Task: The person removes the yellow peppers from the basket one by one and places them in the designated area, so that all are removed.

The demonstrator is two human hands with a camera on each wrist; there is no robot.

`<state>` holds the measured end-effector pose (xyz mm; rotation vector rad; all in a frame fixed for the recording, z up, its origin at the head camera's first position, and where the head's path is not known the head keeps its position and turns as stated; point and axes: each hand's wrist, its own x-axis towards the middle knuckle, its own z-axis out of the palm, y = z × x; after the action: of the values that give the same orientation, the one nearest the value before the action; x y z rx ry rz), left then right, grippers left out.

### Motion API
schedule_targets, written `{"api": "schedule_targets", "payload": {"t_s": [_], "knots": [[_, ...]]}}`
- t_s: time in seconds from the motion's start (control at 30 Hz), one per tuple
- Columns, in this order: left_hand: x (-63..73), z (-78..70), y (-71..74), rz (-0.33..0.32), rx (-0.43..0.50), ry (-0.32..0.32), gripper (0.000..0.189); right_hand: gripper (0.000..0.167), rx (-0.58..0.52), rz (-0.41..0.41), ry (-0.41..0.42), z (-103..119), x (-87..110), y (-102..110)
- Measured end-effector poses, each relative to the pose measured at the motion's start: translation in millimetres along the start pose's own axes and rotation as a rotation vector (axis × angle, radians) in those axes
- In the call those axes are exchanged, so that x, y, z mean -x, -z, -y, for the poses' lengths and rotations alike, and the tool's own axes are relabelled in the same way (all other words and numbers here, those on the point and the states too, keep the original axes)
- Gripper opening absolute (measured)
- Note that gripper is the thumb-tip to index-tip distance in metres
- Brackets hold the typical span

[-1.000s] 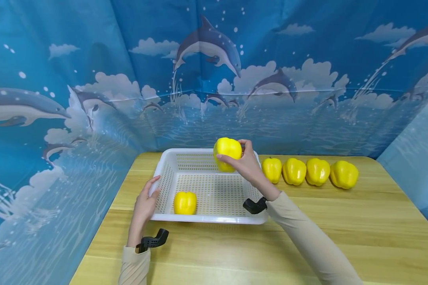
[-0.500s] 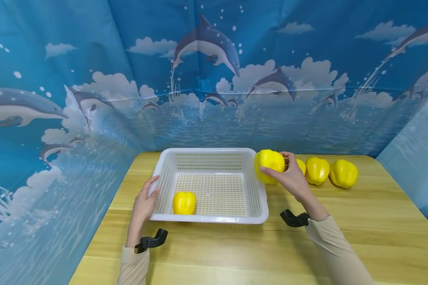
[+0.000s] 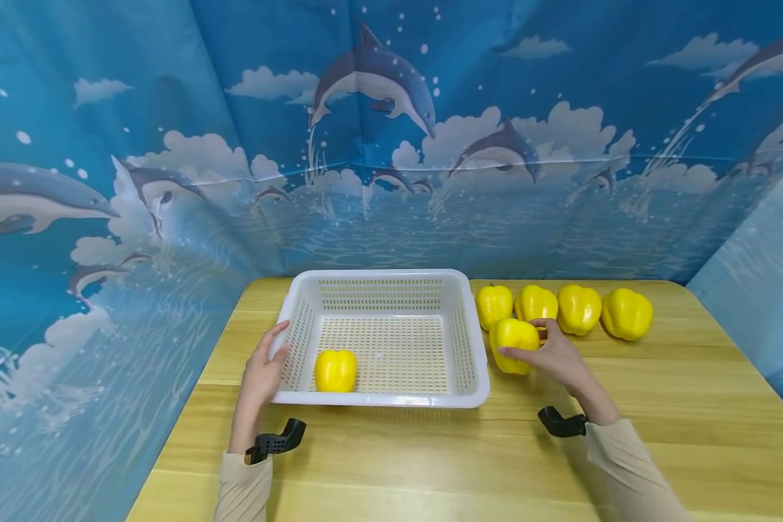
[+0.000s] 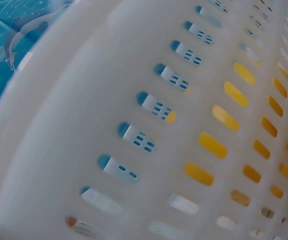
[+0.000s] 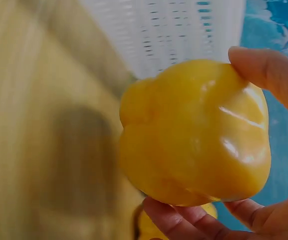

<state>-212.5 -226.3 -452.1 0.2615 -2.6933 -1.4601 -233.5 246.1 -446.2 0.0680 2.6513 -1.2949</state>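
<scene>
A white slotted plastic basket stands on the wooden table, with one yellow bell pepper inside at its front left. My left hand holds the basket's left rim. Slotted basket wall fills most of the left wrist view, and the hand is nearly out of that view. Just right of the basket, my right hand grips another yellow bell pepper. Up close in the right wrist view, the thumb lies on one side of this held pepper and the fingers on the other. Its shadow falls on the table.
Several yellow bell peppers stand in a row behind the right hand, along the table's back part. A blue dolphin-print curtain hangs behind the table. Each wrist carries a black camera mount.
My right hand has carried its pepper from over the basket out to the right, then lower and nearer, in front of the row. The left hand stays on the rim.
</scene>
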Motion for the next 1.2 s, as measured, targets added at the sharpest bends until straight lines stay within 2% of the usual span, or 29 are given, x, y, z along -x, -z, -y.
{"api": "schedule_targets", "payload": {"t_s": [0.23, 0.47, 1.2], "knots": [[1.3, -2.2, 0.1, -0.002, 0.028, 0.009, 0.044, 0.103, -0.029, 0.025, -0.01, -12.6, 0.8, -10.3], [2.0, -1.7, 2.2, 0.002, 0.015, 0.018, 0.044, 0.097, 0.018, 0.011, -0.016, -19.0, 0.2, -16.2], [1.2, -4.7, 1.2, 0.011, 0.034, 0.024, 0.043, 0.102, 0.019, 0.031, -0.008, -24.8, 3.0, -19.7]]}}
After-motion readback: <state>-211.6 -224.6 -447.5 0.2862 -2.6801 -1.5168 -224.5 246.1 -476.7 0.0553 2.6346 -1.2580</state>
